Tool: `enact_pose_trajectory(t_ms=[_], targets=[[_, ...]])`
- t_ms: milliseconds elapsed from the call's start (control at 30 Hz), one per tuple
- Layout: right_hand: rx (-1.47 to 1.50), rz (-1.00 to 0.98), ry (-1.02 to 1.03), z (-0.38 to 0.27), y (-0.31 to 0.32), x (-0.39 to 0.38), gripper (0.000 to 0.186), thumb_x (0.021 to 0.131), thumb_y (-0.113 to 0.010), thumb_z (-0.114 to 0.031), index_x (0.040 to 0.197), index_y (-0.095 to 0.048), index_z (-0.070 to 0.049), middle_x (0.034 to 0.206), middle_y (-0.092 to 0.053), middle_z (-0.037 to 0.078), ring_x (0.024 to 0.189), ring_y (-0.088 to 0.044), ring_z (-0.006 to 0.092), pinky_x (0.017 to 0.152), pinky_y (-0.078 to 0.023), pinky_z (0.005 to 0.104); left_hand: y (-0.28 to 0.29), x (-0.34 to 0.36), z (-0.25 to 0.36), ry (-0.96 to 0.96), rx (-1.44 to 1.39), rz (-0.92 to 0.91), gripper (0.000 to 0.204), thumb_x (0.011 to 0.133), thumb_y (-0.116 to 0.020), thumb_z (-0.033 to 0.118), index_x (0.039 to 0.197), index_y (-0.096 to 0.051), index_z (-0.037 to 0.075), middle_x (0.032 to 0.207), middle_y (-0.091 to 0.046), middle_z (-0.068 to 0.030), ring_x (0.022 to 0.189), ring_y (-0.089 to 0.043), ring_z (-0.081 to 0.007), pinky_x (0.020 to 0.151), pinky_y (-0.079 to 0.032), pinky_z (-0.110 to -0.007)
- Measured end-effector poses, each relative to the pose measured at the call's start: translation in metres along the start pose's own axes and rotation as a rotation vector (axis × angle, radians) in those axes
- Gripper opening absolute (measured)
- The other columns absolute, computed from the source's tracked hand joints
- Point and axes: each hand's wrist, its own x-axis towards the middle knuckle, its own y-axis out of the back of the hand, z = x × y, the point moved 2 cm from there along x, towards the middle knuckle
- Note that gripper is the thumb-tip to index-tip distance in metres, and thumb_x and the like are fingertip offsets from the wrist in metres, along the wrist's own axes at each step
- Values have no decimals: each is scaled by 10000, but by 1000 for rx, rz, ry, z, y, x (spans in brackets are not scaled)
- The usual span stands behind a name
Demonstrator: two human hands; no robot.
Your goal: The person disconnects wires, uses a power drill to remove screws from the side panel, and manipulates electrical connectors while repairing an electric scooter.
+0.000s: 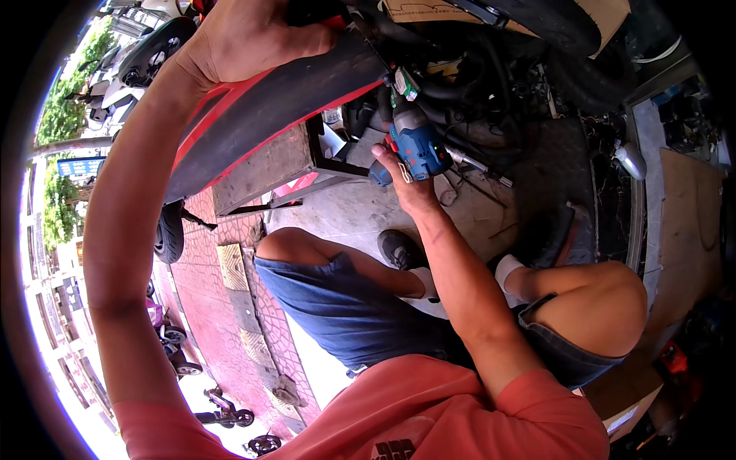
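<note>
My left hand (253, 42) is closed on the upper edge of a long black panel with red trim (291, 88), which slants across the upper middle of the view. My right hand (402, 172) grips a blue cordless power tool (422, 146). The tool's nose points up at the panel's right end, where a small green-and-white labelled piece (406, 84) sits; whether the bit touches the panel is unclear. A silver metal tool (483, 169) lies beyond my right hand.
A worn metal-framed stand (261, 176) is below the panel. Black hoses and parts (498, 84) crowd the back. Cardboard (686, 215) lies at the right, with a box (629, 406) lower down. Parked scooters (138, 69) and pink paving (199, 299) are at the left, beside my bent legs.
</note>
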Motion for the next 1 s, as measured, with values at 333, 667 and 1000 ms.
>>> enact_pose_trajectory(t_ms=[333,667,1000], targets=[[-654,37,237,-24,31,-17,237,967,-837,-205,1072,-733,-19,934,-738,102,827,-700,256,778,-564,379,-1,-7,-5,41,-34,34,414,712,-836,192,1066,-740,0,1037,-714,-177,1029,-690,-375,934,-541,-460],[-762,38,204,-189,89,-51,401,916,-878,-128,1260,-713,-8,1074,-708,33,967,-667,162,884,-557,330,4,-26,23,31,278,203,363,808,-822,279,1077,-780,38,1083,-741,-179,1153,-657,-361,973,-541,-475],[-144,464,-22,-219,128,-128,317,882,-812,-35,1147,-644,12,1253,-679,173,853,-694,211,782,-588,367,-297,-73,107,626,-427,-105,228,902,-683,255,1015,-773,79,1012,-774,-186,999,-726,-435,868,-595,-528]])
